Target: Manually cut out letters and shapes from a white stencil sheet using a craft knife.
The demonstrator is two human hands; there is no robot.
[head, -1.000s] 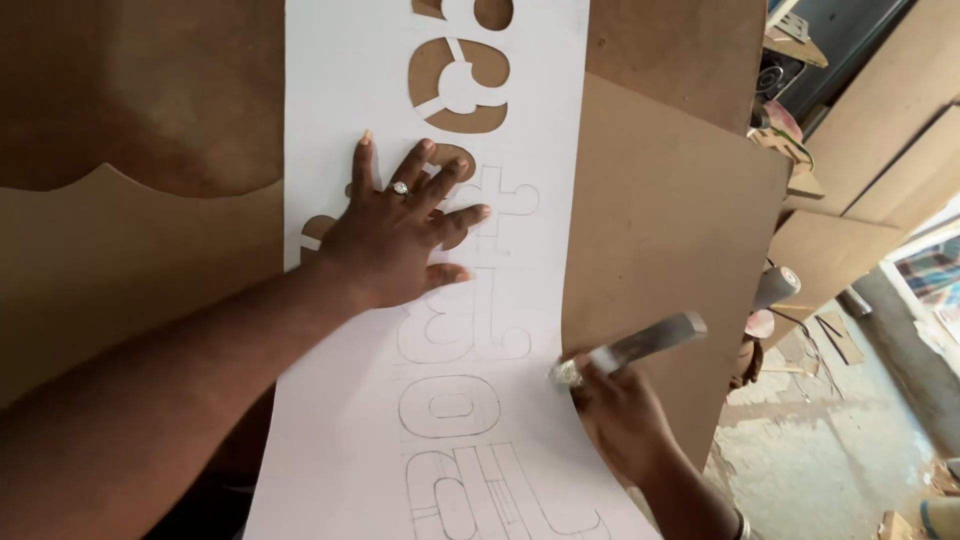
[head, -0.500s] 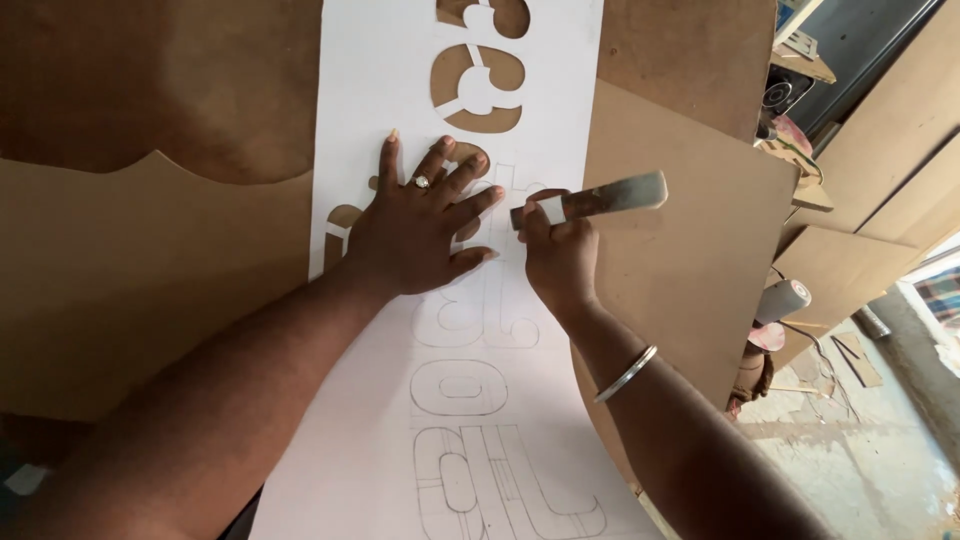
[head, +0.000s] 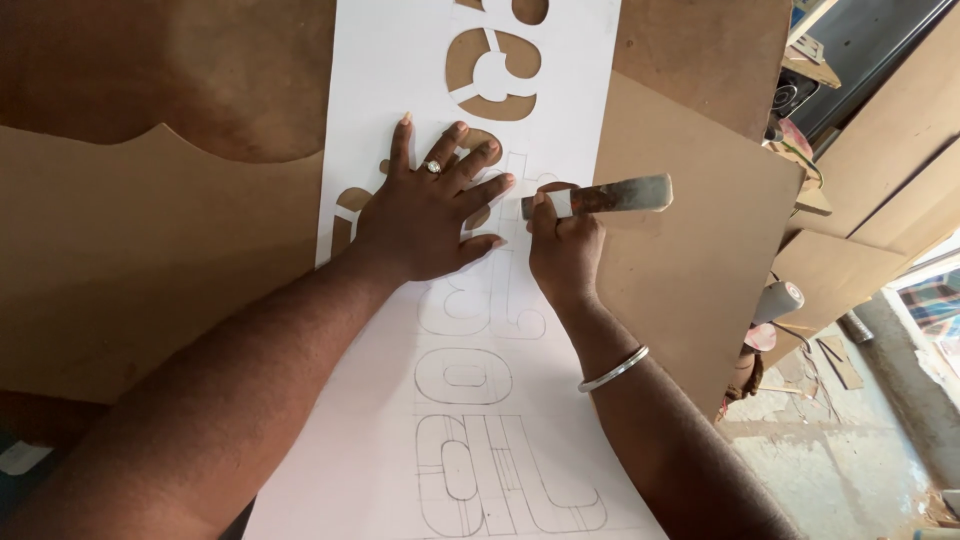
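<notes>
White paper stencil sheet (head: 400,60) lies on the brown board (head: 700,260). My left hand (head: 425,215) pins it flat, fingers spread; right hand (head: 565,250) grips the cutter (head: 600,197) at mid-sheet. Top letters cut out; lower pencilled letters (head: 480,440) uncut, I judge.

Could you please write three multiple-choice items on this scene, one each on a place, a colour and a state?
1. Where does the left hand rest?
A. flat on the white sheet
B. on the floor
C. on a shelf

2. What colour is the board under the sheet?
A. blue
B. brown
C. green

3. How does the right hand stand?
A. open and empty
B. out of view
C. shut on a cutting tool

Answers: 1 A, fingers spread on the sheet; 2 B, brown shows around the sheet; 3 C, fingers wrap the tool's handle.
</notes>
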